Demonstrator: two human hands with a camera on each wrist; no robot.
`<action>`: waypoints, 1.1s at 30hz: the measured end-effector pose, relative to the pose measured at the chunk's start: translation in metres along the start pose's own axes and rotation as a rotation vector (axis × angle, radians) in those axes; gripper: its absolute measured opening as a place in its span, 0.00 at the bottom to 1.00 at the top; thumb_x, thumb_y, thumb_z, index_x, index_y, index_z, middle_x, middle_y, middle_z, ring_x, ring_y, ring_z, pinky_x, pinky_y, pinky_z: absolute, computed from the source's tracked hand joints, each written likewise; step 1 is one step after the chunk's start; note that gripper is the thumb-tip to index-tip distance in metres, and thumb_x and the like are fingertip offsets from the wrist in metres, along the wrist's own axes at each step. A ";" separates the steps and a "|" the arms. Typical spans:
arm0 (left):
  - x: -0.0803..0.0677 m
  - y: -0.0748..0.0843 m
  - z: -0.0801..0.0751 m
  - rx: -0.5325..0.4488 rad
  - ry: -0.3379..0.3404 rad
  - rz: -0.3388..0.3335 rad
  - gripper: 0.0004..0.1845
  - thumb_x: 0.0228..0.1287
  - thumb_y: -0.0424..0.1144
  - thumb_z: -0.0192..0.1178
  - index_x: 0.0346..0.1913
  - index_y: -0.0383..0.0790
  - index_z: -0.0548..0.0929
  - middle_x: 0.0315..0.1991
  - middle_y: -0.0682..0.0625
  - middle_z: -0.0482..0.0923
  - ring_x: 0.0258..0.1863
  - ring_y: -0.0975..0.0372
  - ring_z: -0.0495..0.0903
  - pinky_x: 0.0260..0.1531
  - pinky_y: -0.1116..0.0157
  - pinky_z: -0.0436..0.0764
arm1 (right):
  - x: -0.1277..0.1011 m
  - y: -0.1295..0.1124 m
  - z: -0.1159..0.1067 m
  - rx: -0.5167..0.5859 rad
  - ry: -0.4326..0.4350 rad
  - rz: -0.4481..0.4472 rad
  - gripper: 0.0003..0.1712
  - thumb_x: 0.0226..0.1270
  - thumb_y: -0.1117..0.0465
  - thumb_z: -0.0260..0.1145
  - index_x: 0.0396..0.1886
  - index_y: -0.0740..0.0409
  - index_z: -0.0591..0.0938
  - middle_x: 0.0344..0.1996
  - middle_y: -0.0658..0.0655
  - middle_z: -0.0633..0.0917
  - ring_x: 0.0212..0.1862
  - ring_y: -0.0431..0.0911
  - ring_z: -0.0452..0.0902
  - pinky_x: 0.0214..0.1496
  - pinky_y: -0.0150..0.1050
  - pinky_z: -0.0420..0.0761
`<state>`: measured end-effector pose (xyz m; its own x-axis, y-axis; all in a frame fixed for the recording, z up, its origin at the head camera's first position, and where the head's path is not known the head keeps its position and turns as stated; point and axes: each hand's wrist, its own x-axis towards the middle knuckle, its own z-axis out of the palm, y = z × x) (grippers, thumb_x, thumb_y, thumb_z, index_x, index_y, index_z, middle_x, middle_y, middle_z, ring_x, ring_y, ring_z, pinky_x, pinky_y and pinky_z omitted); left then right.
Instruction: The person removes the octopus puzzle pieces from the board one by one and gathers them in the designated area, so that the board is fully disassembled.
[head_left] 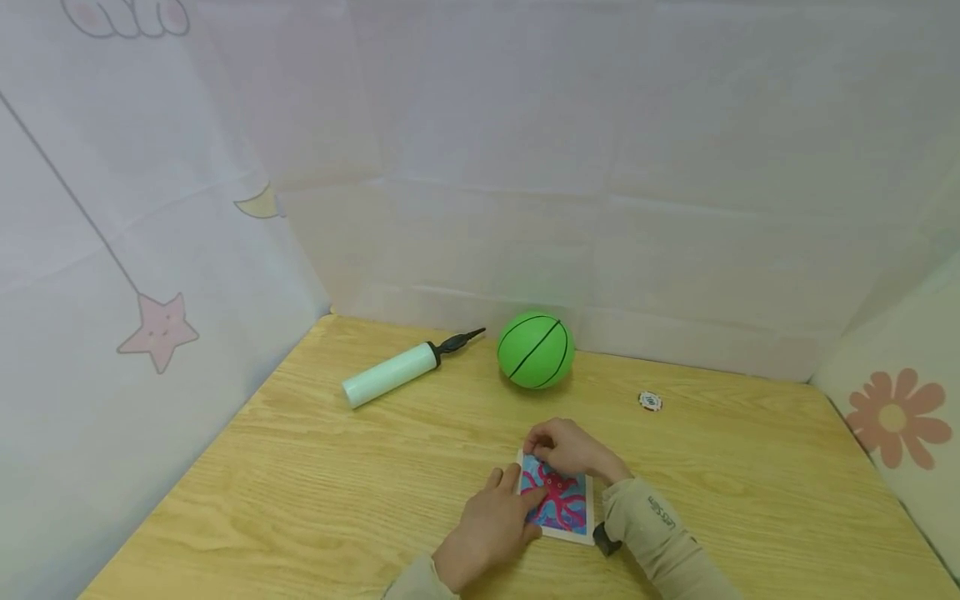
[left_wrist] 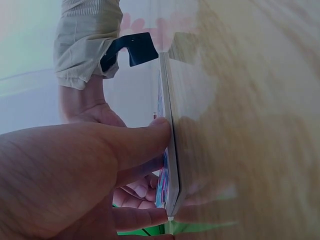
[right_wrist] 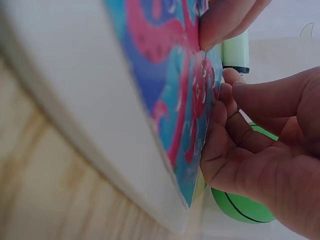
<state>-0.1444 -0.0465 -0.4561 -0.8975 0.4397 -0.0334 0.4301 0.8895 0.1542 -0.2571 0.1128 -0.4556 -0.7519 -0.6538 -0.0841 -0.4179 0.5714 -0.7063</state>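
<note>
My left hand [head_left: 491, 525] lies flat-fingered on the near left part of the white-bordered square picture board with a pink octopus on blue [head_left: 558, 500], thumb and fingertips pressing its face; nothing is gripped. My right hand [head_left: 566, 446] is at the board's far edge, fingers curled and pinching at the top corner of the printed layer. From the right wrist view the fingertips [right_wrist: 225, 97] sit right at that edge, though whether they have actually lifted anything I cannot tell.

The board lies flat on the light wooden table [head_left: 300, 467], directly in front of me, between both hands, touching both. Right hand is the farther one, left the nearer.

Beyond: a green ball with black lines [head_left: 536, 350], a pale mint cylinder pump with black nozzle [head_left: 401, 368] left of it, and a small round white-and-red chip [head_left: 650, 401] to the right.

Writing: small print on my right sleeve [head_left: 660, 512], too small to read.
</note>
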 end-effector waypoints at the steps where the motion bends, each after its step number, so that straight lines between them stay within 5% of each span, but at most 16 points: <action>1: 0.000 0.000 0.000 0.000 -0.001 -0.001 0.25 0.60 0.55 0.63 0.62 0.60 0.77 0.58 0.46 0.68 0.54 0.52 0.70 0.32 0.59 0.83 | 0.000 0.000 0.000 -0.003 0.002 -0.002 0.09 0.67 0.72 0.56 0.33 0.59 0.82 0.31 0.52 0.81 0.31 0.43 0.71 0.33 0.36 0.73; 33: -0.002 0.000 0.000 -0.001 0.019 0.009 0.26 0.60 0.55 0.63 0.62 0.58 0.77 0.61 0.41 0.68 0.57 0.46 0.71 0.37 0.56 0.83 | -0.002 0.000 0.000 0.007 0.015 0.011 0.10 0.67 0.70 0.59 0.36 0.55 0.85 0.35 0.48 0.84 0.39 0.41 0.75 0.47 0.44 0.77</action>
<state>-0.1430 -0.0474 -0.4564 -0.8954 0.4450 -0.0133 0.4377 0.8855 0.1559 -0.2550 0.1139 -0.4554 -0.7642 -0.6398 -0.0817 -0.4055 0.5751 -0.7105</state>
